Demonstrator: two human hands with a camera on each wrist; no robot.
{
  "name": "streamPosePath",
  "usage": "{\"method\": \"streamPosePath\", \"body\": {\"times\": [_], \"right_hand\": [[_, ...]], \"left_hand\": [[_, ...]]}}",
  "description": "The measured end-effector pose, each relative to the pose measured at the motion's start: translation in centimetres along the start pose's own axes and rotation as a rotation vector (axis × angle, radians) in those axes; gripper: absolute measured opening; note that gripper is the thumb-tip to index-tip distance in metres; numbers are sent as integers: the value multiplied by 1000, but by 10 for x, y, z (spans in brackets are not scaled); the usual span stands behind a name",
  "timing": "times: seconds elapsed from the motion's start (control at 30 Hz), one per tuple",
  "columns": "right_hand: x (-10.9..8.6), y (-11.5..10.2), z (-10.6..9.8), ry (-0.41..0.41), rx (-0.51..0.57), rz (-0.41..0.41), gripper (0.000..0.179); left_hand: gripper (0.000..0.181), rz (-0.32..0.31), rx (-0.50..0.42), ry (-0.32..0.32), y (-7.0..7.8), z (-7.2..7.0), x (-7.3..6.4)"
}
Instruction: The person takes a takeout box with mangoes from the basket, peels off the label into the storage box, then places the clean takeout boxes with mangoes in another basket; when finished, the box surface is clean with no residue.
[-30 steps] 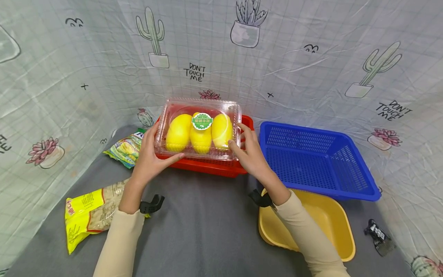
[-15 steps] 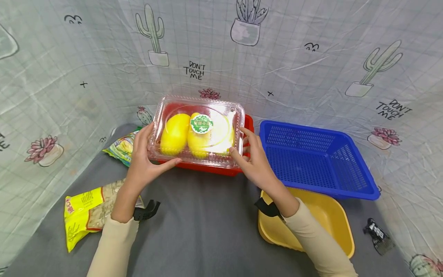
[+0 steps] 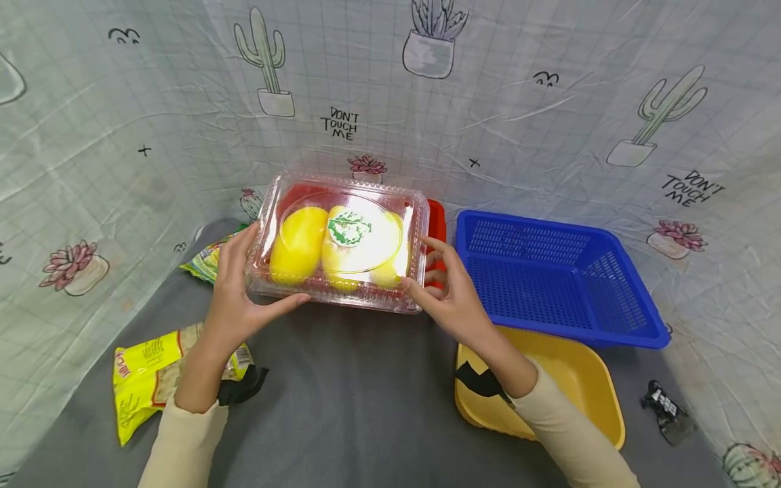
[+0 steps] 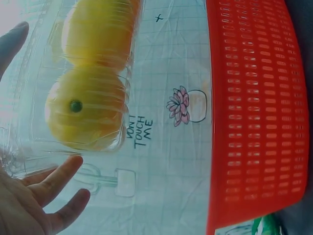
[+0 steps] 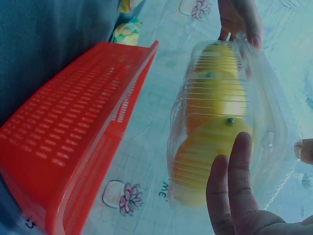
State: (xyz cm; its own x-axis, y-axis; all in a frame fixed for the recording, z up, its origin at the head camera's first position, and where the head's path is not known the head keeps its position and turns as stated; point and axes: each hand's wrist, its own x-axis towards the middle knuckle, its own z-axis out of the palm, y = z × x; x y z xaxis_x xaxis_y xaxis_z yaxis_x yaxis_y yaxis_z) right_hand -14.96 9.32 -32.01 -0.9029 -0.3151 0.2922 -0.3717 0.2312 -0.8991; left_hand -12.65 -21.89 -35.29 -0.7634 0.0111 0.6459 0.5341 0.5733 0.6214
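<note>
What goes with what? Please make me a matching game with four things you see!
Head view:
1. clear box
2. red basket
3. yellow tub
4. yellow bag

A. mostly hidden by the box
B. partly covered by the left forearm
C. held by left hand and right hand
D. partly covered by right sleeve

Pairs: 1-C; 2-A; 3-D; 4-B

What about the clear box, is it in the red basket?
No, the right wrist view shows the clear box apart from the red basket.
</note>
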Motion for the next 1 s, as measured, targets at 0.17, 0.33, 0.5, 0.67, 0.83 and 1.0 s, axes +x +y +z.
{"method": "streamPosePath", "body": {"times": [0.17, 0.33, 0.5, 0.67, 0.83, 1.0], "right_hand": [[-8, -2, -1, -33, 43, 6, 67], [-16, -3, -1, -52, 67, 20, 69], [-24, -3, 1, -71, 82, 31, 70], [-34, -2, 5, -87, 115, 23, 70], [-45, -1, 9, -99, 134, 20, 69], [-55, 2, 13, -108, 146, 27, 68]], "left_hand": [[111, 24, 26, 0, 5, -4, -8], [109, 14, 22, -28, 9, -8, -16], [107, 5, 50, -70, 10, -16, -24], [109, 55, 70, -71, 11, -21, -32], [112, 87, 68, -79, 10, -24, -41], [110, 72, 48, -98, 9, -26, -50]]}}
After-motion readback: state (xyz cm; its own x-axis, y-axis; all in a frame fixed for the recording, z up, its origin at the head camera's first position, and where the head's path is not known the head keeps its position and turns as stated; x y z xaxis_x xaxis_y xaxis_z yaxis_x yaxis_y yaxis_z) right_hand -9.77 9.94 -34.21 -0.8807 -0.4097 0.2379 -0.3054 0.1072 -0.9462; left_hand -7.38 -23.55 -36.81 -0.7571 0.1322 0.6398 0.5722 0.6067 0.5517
